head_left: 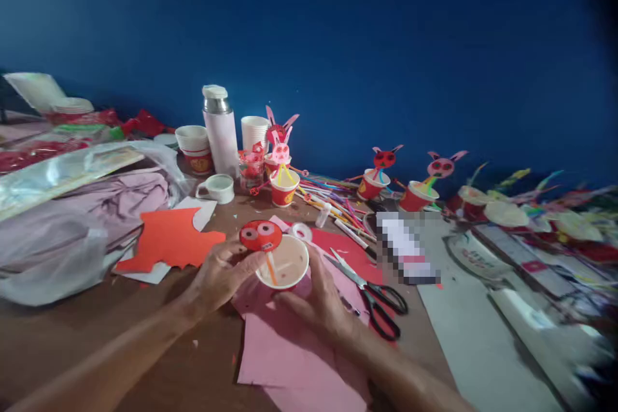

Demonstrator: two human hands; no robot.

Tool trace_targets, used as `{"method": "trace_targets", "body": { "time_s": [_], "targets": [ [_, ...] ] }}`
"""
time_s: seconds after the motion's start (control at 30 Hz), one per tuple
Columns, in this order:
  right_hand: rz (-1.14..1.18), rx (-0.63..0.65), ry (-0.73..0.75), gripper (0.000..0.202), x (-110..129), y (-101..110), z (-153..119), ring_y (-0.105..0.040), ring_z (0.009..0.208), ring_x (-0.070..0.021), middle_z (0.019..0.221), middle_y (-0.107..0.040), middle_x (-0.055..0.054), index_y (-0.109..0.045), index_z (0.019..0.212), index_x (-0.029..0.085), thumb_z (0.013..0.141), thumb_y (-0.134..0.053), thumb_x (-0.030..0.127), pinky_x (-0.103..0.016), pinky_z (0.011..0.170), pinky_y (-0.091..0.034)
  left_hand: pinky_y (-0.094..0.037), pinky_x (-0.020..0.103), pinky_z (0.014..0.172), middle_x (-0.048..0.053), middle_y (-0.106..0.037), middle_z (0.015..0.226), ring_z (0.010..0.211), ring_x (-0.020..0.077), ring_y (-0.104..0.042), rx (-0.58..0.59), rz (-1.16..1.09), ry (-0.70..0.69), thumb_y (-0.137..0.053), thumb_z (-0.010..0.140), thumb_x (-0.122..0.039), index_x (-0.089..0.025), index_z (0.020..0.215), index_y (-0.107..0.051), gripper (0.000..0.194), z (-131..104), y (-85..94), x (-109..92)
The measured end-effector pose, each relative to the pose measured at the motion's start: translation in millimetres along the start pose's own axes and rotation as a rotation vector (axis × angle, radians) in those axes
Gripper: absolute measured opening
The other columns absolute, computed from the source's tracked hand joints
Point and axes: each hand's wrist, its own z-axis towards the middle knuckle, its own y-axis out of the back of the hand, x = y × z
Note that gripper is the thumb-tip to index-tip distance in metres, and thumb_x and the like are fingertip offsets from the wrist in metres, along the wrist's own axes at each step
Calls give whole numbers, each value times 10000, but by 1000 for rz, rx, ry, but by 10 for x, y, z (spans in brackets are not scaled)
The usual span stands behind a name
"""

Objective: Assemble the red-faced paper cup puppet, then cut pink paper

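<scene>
A paper cup [290, 261] with a pale inside is tipped toward me above pink paper sheets [284, 347]. My right hand [321, 296] is wrapped round its right side and front. My left hand [226, 270] is closed at the cup's left side, by a red paper face [261, 235] with two round eyes. An orange strip runs from beneath the face down into the cup. Whether the left fingers pinch the face, the strip or the cup wall I cannot tell. Black-handled scissors [369, 290] lie open to the right of my right hand.
An orange paper offcut [168, 238] and a plastic bag [58, 251] lie left. Behind stand a white mug [217, 188], a thermos [221, 132], stacked cups [194, 148] and finished rabbit-eared cup figures [284, 183]. Coloured pipe cleaners [333, 196] and a blurred-out phone-like object [408, 248] lie right.
</scene>
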Motion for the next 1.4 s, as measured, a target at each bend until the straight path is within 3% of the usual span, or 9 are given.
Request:
{"method": "trace_targets", "body": {
  "time_s": [0.2, 0.33, 0.57, 0.73, 0.9, 1.2, 1.4],
  "targets": [
    [-156, 5, 95, 701, -199, -25, -8, -503, 1063, -278, 1190, -514, -100, -390, 1287, 212, 686, -717, 367, -403, 900, -434, -473, 219, 575, 29, -686, 687, 627, 161, -596, 101, -31, 107, -584, 757, -413, -120, 805, -702, 320, 67, -26, -22],
    [-305, 21, 125, 649, -259, 8, 9, -522, 977, -286, 1100, -537, -123, -424, 1247, 185, 712, -675, 453, -422, 824, -456, -483, 216, 607, 27, -698, 743, 671, 167, -610, 155, -25, 97, -579, 771, -407, -127, 831, -705, 313, 65, -5, -45],
    [-174, 261, 202, 515, -148, 156, 125, -454, 1180, -236, 1271, -485, -115, -358, 1315, 196, 835, -538, 250, -361, 994, -378, -485, 210, 584, 41, -704, 784, 690, 173, -616, 92, 59, 20, -594, 761, -401, -133, 863, -710, 310, 105, 60, -39],
    [-167, 199, 195, 279, -254, 111, 137, -563, 967, -193, 1011, -597, -85, -523, 1094, 189, 841, -441, 107, -296, 833, -454, -495, 206, 580, 61, -709, 886, 739, 181, -633, 134, 53, 24, -597, 767, -411, -144, 880, -706, 310, 121, 71, -24],
    [-221, 150, 179, 223, -275, 96, 139, -574, 864, -181, 958, -608, -83, -548, 1004, 187, 847, -427, 85, -274, 735, -446, -505, 223, 585, 46, -705, 752, 709, 186, -633, 147, 66, 31, -603, 766, -389, -145, 893, -704, 293, 125, 75, 20],
    [-458, 309, 235, 190, -250, 238, 227, -503, 706, -151, 768, -564, -57, -554, 793, 163, 864, -391, 97, -254, 630, -371, -501, 230, 580, 24, -688, 711, 649, 165, -609, 148, 39, 73, -635, 737, -353, -144, 797, -686, 223, 128, 70, 71],
    [-583, 356, 298, 152, -273, 292, 254, -454, 652, -133, 721, -542, -24, -546, 764, 172, 825, -427, 99, -265, 623, -309, -500, 223, 569, 19, -685, 732, 654, 162, -610, 183, 22, 103, -640, 727, -344, -149, 829, -663, 222, 136, 84, 37]
  ]
}}
